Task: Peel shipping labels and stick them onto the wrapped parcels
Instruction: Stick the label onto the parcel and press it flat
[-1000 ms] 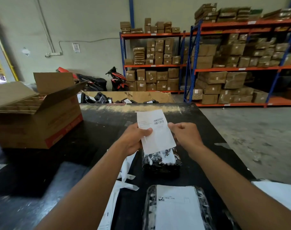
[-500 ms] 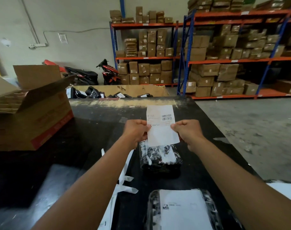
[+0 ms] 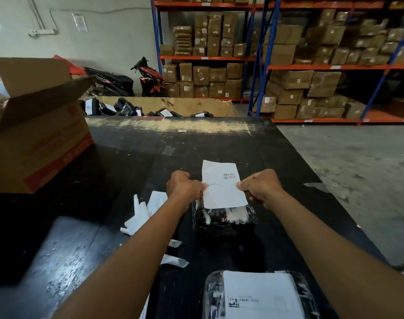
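Shipping label of white rectangular paper with a printed barcode (image 3: 223,184) is held flat over the far part of the small black film-wrapped parcel (image 3: 224,221), which lies on the black counter (image 3: 219,143); whether the label's lower edge touches the wrap cannot be told. Left hand (image 3: 185,188) grip: fingers pinched on the label's left edge; right hand (image 3: 259,188) grip: fingers pinched on its right edge. Probable faults: uneven lowering would trap creases or air under the barcode; a skewed descent would leave the label crooked or overhanging, since it looks about as wide as the parcel; slack between the grips could fold the label onto itself; the parcel may slide when pressed. Discarded white backing strips (image 3: 145,212) lie just left; stray contact could foul any exposed adhesive.
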`<state>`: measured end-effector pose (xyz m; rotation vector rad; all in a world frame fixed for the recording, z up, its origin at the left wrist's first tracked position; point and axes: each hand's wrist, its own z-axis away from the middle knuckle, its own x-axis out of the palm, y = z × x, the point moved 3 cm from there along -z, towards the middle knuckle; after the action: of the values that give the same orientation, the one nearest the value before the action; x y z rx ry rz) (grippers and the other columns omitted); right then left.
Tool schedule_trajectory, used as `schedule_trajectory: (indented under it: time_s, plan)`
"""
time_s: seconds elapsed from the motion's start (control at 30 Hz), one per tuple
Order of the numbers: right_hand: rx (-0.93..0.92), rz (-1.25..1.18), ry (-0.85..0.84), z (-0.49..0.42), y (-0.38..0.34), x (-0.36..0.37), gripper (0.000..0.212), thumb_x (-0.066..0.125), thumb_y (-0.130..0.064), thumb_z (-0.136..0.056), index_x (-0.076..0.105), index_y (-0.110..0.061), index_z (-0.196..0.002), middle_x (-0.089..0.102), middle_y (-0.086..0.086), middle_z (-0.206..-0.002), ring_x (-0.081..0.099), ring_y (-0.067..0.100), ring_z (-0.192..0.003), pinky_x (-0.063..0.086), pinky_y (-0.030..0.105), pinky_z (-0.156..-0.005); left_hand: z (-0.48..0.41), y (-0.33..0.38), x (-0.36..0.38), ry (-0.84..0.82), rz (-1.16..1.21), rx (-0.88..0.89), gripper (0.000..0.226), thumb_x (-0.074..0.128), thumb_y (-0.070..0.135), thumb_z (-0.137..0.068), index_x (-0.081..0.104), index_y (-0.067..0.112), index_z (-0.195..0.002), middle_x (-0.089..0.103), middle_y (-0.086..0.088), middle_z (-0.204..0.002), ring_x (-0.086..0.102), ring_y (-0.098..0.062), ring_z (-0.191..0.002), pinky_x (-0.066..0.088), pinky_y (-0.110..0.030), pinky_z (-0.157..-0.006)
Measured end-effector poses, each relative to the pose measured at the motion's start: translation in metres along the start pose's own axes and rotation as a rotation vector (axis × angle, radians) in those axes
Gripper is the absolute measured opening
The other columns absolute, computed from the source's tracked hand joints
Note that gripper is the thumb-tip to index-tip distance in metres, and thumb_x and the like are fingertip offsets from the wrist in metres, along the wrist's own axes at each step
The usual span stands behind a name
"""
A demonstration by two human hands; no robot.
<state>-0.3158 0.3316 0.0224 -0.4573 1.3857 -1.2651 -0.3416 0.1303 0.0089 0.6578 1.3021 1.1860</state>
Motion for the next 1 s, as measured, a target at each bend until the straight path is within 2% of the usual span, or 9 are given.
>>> schedule_trajectory:
  time_s: [0.07, 0.13, 0.2, 0.4, 0.5, 0.6, 0.77, 0.9, 1.0]
  plan:
    - [0.016, 0.010, 0.017, -0.005, 0.006, 0.003, 0.018, 0.088, -0.017, -0.068, 0.073, -0.007, -0.071, 0.074, 0.010, -0.069, 0.066, 0.023, -0.059, 0.061, 0.042, -0.075, 0.000, -0.003, 0.002, -0.005, -0.026, -0.020, 0.055, 0.086, 0.013, -0.072, 0.057, 0.003, -0.118, 0.072, -0.015, -0.098, 0.069, -0.021, -0.064, 0.061, -0.038, -0.077]
    - [0.026, 0.003, 0.024, -0.005, 0.011, 0.006, 0.024, 0.089, -0.015, -0.065, 0.069, -0.009, -0.076, 0.074, 0.010, -0.071, 0.068, 0.024, -0.062, 0.061, 0.047, -0.078, 0.000, -0.006, 0.003, 0.010, -0.041, -0.038, 0.034, 0.086, 0.012, -0.072, 0.054, 0.007, -0.080, 0.073, -0.016, -0.087, 0.069, -0.024, -0.065, 0.061, -0.042, -0.078]
    - [0.028, -0.005, 0.026, -0.004, 0.013, 0.009, 0.031, 0.090, -0.013, -0.066, 0.063, -0.011, -0.081, 0.073, 0.012, -0.079, 0.068, 0.024, -0.063, 0.061, 0.048, -0.078, -0.002, -0.010, 0.004, 0.016, -0.043, -0.060, 0.045, 0.086, 0.011, -0.072, 0.042, 0.013, -0.066, 0.072, -0.016, -0.080, 0.066, -0.026, -0.063, 0.061, -0.044, -0.079]
    - [0.003, 0.056, 0.042, -0.004, 0.013, 0.013, 0.040, 0.089, -0.014, -0.064, 0.052, -0.019, -0.079, 0.071, 0.013, -0.095, 0.071, 0.031, -0.087, 0.058, 0.049, -0.082, -0.007, -0.017, 0.007, 0.009, -0.030, -0.080, 0.045, 0.087, 0.010, -0.069, 0.042, 0.014, -0.068, 0.072, -0.018, -0.084, 0.071, -0.030, -0.075, 0.060, -0.046, -0.082]
    - [-0.021, 0.135, 0.050, 0.003, 0.010, 0.011, 0.036, 0.088, -0.012, -0.066, 0.052, -0.017, -0.067, 0.071, 0.013, -0.086, 0.071, 0.031, -0.086, 0.058, 0.049, -0.082, -0.008, -0.020, 0.009, -0.001, -0.017, -0.086, 0.046, 0.087, 0.007, -0.069, 0.041, 0.014, -0.068, 0.072, -0.019, -0.081, 0.066, -0.026, -0.066, 0.060, -0.046, -0.082]
    - [-0.031, 0.161, 0.052, 0.005, 0.009, 0.011, 0.035, 0.086, -0.009, -0.068, 0.051, -0.015, -0.062, 0.071, 0.012, -0.082, 0.071, 0.031, -0.084, 0.058, 0.049, -0.081, -0.010, -0.022, 0.011, -0.006, -0.034, -0.080, 0.049, 0.088, 0.009, -0.067, 0.039, 0.013, -0.072, 0.073, -0.019, -0.082, 0.072, -0.030, -0.076, 0.060, -0.046, -0.082]
    - [-0.039, 0.204, 0.036, 0.006, 0.010, 0.012, 0.033, 0.084, -0.011, -0.071, 0.052, -0.018, -0.068, 0.063, 0.003, -0.084, 0.067, 0.026, -0.091, 0.057, 0.044, -0.085, -0.010, -0.023, 0.010, -0.018, -0.079, -0.089, 0.077, 0.092, 0.019, -0.059, 0.044, 0.003, -0.117, 0.072, -0.016, -0.091, 0.073, -0.028, -0.079, 0.061, -0.040, -0.076]
    - [-0.051, 0.266, 0.032, 0.007, 0.008, 0.013, 0.032, 0.082, -0.010, -0.074, 0.052, -0.017, -0.066, 0.060, 0.002, -0.082, 0.064, 0.024, -0.092, 0.056, 0.042, -0.086, -0.018, -0.025, 0.013, 0.008, -0.174, -0.057, 0.092, 0.088, 0.030, -0.039, 0.054, -0.002, -0.119, 0.071, -0.017, -0.098, 0.072, -0.033, -0.086, 0.061, -0.044, -0.074]
    - [-0.065, 0.304, 0.028, 0.006, 0.008, 0.014, 0.029, 0.081, -0.012, -0.075, 0.053, -0.015, -0.069, 0.061, 0.004, -0.087, 0.061, 0.023, -0.089, 0.055, 0.038, -0.082, -0.010, -0.017, 0.011, 0.022, -0.232, -0.028, 0.087, 0.091, 0.026, -0.047, 0.051, 0.001, -0.119, 0.069, -0.015, -0.104, 0.070, -0.033, -0.089, 0.061, -0.045, -0.076]
